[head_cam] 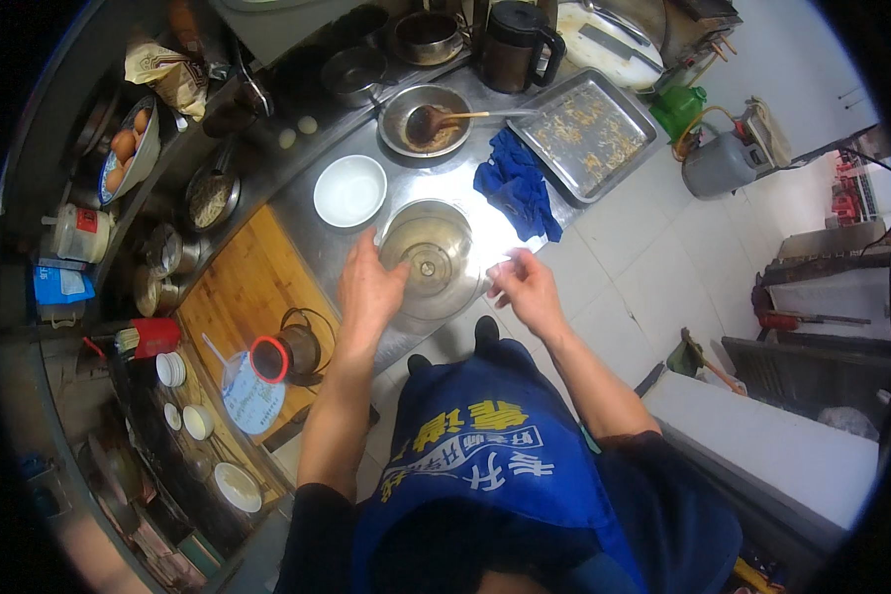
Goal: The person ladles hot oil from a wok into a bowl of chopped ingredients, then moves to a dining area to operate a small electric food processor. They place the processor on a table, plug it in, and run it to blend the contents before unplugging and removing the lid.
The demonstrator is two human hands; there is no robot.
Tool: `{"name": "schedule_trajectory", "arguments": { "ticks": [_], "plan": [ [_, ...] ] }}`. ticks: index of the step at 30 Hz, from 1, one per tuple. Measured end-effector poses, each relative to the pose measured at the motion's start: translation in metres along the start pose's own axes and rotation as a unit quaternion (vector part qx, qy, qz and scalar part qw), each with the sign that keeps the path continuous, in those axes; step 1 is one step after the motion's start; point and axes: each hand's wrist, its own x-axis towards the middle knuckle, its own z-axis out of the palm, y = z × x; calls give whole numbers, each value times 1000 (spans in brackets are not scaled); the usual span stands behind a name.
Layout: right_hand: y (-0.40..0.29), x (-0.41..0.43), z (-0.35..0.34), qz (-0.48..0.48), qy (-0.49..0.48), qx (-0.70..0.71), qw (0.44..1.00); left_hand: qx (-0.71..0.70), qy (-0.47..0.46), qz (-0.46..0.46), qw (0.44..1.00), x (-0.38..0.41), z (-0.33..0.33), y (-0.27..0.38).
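Observation:
A round clear lid or shallow basin (pixel 445 297) with a small central knob or fitting lies before me at the front of the steel counter, partly past its edge. My left hand (pixel 371 278) is at its left rim, thumb spread over the surface. My right hand (pixel 526 286) is beside the right rim with fingers curled; whether it touches the rim is unclear. Behind the left hand stands a white bowl (pixel 350 191). Further back, a steel bowl (pixel 393 134) holds brown food and a dark ladle (pixel 427 124). A crumpled blue cloth (pixel 516 185) lies to the right.
A steel tray (pixel 590 134) with scattered food bits overhangs the counter at right. A dark jug (pixel 516 48) stands behind. At left, a wooden board (pixel 249 275) bears a red-rimmed pot (pixel 301 353). Eggs fill a bowl (pixel 141 160) on the shelf. A gas cylinder (pixel 720 163) stands on the right.

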Motion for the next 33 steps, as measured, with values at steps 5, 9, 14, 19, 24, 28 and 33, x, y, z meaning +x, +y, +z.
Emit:
{"name": "schedule_trajectory", "arguments": {
  "ticks": [5,9,14,19,24,28,33],
  "plan": [
    [-14,71,-20,-16,-16,-105,994,20,-3,-62,998,9,28,11],
    [-15,121,-14,-32,-72,-133,988,30,29,-81,996,15,44,1],
    [-2,144,-10,-62,-108,-219,968,49,60,-106,991,12,56,-7],
    [-2,150,-8,-108,-81,-313,940,57,69,-122,988,15,62,-7],
    [2,159,-13,-111,-84,-339,930,62,53,-132,988,21,62,2],
    [9,165,-12,-131,-88,-344,926,49,60,-144,987,21,64,3],
    [21,176,-14,-138,-91,-307,937,28,61,-144,987,22,63,2]
  ]
}}
